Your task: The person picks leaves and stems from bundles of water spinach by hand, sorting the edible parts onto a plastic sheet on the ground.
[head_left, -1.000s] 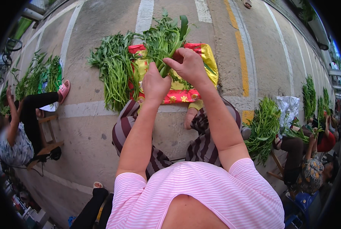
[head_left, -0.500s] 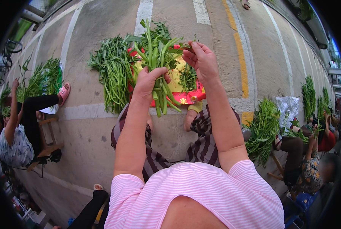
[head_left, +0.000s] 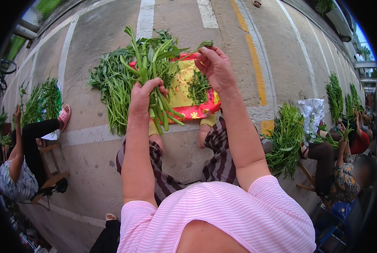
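My left hand (head_left: pixel 143 98) is closed round a bunch of water spinach (head_left: pixel 143 63), thick green stems pointing up and their cut ends hanging below the fist. Off to its right, my right hand (head_left: pixel 216 67) pinches a leafy tip (head_left: pixel 205 44) between thumb and fingers; a thin stalk runs from the tip toward the bunch. Below both hands lies a red and yellow plastic sheet (head_left: pixel 182 92) on the ground. A small heap of trimmed leaves (head_left: pixel 198 87) rests on its right part. The big pile of water spinach (head_left: pixel 114 95) spreads at the sheet's left.
A person in a floral shirt (head_left: pixel 15 177) sits on a wooden stool (head_left: pixel 51 168) at far left, by more greens (head_left: pixel 40 103). At right, another greens pile (head_left: pixel 285 139) lies near silvery sheeting (head_left: pixel 311 114) and seated people. Painted lines (head_left: pixel 256 63) cross the concrete.
The view has shifted slightly. My left hand and the bunch have moved left and a little down, away from my right hand, which now holds a leafy tip out farther from the bunch.
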Demonstrator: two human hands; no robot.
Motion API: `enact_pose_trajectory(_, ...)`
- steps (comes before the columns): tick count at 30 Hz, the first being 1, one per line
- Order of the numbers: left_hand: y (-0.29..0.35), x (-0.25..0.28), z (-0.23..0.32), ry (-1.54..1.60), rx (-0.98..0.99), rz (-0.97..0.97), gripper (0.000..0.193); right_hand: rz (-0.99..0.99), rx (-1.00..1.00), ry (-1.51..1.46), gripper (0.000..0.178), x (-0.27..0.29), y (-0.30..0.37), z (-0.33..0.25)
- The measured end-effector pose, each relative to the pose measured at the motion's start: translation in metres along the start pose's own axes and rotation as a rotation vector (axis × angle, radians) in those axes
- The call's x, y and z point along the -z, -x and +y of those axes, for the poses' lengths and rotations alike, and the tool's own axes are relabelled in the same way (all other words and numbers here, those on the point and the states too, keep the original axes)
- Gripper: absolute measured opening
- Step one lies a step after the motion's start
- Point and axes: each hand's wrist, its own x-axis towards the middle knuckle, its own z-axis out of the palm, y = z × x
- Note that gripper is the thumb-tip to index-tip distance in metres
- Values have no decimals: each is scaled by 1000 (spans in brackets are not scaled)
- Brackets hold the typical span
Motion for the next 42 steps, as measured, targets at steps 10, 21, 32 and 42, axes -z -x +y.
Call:
enact_pose_trajectory(10, 0, 6, 5, 53, -20, 10, 12, 45, 38, 167, 12, -3, 0, -9)
enact_pose_trajectory(21, 1, 12, 15, 159, -124, 88, 13, -1, 184, 609, 16, -8, 5, -8)
enact_pose_trajectory(32, 1, 18, 19, 240, -116, 115, 11, -83, 195, 862, 18, 5, 2, -10)
enact_pose_trajectory(42, 4, 12, 21, 187, -108, 103, 12, -15, 305, 1058, 20, 16, -2, -11)
